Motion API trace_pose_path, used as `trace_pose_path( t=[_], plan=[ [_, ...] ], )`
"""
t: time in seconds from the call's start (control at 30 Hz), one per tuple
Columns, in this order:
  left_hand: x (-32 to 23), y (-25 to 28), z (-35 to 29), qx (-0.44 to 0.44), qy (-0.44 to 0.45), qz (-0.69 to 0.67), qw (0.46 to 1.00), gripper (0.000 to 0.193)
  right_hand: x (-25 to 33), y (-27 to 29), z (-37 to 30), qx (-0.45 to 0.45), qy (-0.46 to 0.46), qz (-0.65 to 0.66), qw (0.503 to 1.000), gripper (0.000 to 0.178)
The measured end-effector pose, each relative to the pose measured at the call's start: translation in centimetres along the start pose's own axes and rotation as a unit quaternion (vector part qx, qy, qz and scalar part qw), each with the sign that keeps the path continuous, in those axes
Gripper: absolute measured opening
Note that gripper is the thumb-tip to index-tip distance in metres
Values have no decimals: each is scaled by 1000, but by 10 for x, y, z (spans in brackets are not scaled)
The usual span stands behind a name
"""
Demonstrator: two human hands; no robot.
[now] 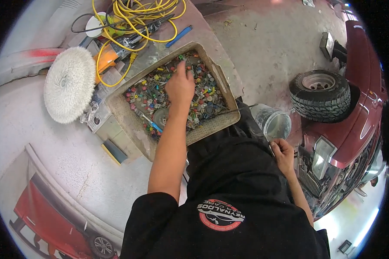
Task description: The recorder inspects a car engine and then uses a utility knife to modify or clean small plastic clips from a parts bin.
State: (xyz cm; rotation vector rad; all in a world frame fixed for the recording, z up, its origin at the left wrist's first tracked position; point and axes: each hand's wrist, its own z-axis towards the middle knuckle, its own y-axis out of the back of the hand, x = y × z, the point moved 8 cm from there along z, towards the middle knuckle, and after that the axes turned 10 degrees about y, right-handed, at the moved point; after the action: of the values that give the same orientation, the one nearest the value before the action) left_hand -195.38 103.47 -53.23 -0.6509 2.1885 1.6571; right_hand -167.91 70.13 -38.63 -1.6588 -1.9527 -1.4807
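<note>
A shallow, worn beige tray (116,108) sits at an angle on the bench in front of me, full of small mixed plastic and metal pieces, many of them coloured fasteners. My left hand (180,86) reaches over its far half, with its index finger extended among the pieces and the fingers apart. A blue-and-white pen-like tool (150,121) lies in the near left of the tray, beside a round grey disc (161,116). My right hand (284,156) is low at my right side, thumb and fingers pinched at a small thin thing I cannot make out.
A coiled yellow cord (134,13), a blue flat tool (179,36) and a white fluffy round pad (69,84) lie beyond and left of the tray. A clear bucket (276,125) stands right, near a loose wheel (320,95) and a dark red vehicle (354,134).
</note>
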Motion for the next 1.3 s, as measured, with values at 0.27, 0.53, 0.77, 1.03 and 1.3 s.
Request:
trace_pose_path(
  t=[0.27,0.53,0.77,1.03,1.3],
  plan=[
    [-47,-49,42,53,-68,87,992,17,-9,8,-9,-12,-9,17,1000,21],
    [-44,-62,32,42,-21,80,996,24,-21,15,-13,-33,-44,51,997,22],
    [-23,-28,32,43,-33,-262,963,21,-25,19,-13,-53,-40,43,997,22],
    [-9,4,-37,369,142,-797,456,12,-23,10,0,-28,-62,74,995,22],
    [19,5,-50,296,166,-808,482,15,-9,-3,6,0,-24,74,997,21]
  ],
)
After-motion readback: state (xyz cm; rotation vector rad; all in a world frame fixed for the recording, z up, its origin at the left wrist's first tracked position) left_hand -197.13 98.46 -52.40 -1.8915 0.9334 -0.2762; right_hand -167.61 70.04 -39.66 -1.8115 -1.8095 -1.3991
